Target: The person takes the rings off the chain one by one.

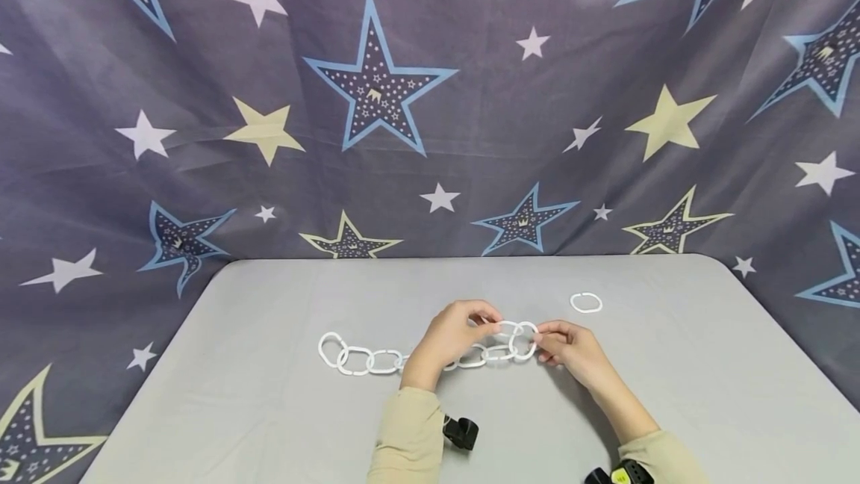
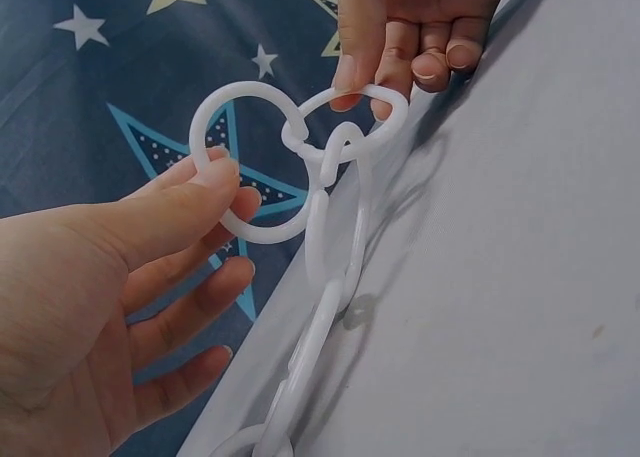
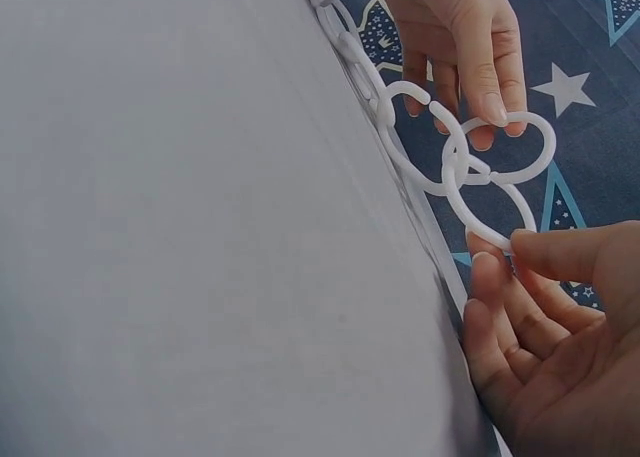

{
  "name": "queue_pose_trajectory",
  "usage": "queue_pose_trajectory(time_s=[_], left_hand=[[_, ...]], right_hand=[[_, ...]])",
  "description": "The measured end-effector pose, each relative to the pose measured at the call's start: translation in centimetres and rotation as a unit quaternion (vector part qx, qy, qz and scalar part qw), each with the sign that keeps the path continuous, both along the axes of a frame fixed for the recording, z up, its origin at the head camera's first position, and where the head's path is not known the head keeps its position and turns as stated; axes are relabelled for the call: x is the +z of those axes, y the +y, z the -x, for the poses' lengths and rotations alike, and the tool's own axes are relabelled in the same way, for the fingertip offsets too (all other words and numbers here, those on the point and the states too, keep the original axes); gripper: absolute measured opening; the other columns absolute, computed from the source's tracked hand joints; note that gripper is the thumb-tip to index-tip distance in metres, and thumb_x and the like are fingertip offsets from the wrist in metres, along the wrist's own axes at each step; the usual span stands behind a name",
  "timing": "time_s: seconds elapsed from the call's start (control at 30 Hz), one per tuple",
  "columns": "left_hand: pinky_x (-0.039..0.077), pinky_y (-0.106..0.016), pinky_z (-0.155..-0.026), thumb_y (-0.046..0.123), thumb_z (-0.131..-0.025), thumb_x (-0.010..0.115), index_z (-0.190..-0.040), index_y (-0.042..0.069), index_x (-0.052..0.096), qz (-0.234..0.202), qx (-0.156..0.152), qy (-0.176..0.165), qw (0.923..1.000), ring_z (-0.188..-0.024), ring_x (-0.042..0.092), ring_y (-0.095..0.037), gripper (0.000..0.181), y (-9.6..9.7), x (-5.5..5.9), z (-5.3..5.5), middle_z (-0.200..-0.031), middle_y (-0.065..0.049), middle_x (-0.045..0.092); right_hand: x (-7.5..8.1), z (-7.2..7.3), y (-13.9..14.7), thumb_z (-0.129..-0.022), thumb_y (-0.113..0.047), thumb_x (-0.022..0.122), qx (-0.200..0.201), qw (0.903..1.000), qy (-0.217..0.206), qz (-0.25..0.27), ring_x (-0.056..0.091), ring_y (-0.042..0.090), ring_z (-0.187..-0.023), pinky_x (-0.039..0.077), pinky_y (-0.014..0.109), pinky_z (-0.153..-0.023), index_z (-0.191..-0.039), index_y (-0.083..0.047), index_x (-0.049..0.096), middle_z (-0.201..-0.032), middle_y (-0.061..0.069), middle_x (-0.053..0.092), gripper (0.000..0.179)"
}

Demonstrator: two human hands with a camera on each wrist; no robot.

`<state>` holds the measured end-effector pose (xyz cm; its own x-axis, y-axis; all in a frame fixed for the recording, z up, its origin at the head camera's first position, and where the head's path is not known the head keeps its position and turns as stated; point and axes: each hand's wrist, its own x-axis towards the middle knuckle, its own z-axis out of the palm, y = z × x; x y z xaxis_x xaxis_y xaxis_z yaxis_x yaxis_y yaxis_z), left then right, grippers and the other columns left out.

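My left hand (image 1: 455,331) pinches a white plastic chain link (image 2: 202,117) between thumb and fingertips. Opposite it, my right hand (image 1: 571,347) pinches another white link (image 3: 483,220) by its edge. These two links are hooked through each other, as both wrist views show. From the right hand's link, a chain of several white links (image 1: 356,361) runs down to the table and off to the left. The left wrist and forearm hide the chain's middle in the head view. Small gaps show in the sides of some links.
One loose white link (image 1: 587,302) lies on the grey-covered table (image 1: 269,424), beyond my right hand. A dark curtain with stars (image 1: 470,133) hangs behind the table's far edge. Black wrist cameras sit on both sleeves.
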<state>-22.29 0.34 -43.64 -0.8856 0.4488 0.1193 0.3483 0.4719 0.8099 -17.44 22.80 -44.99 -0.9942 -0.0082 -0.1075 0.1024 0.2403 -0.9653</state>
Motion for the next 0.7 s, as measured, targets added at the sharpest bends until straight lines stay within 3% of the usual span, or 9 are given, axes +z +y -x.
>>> queue_pose_trajectory(time_s=[0.7], left_hand=[[0.047, -0.036, -0.083, 0.027, -0.093, 0.071, -0.102, 0.023, 0.075, 0.001, 0.023, -0.016, 0.9996, -0.092, 0.061, -0.011, 0.01, -0.39, 0.4, -0.13, -0.091, 0.013, 0.067]], right_hand=[[0.08, -0.09, 0.06, -0.093, -0.007, 0.065, 0.001, 1.0, 0.0, -0.001, 0.062, 0.011, -0.061, 0.046, 0.022, -0.054, -0.114, 0.014, 0.059, -0.078, 0.005, 0.07, 0.03]])
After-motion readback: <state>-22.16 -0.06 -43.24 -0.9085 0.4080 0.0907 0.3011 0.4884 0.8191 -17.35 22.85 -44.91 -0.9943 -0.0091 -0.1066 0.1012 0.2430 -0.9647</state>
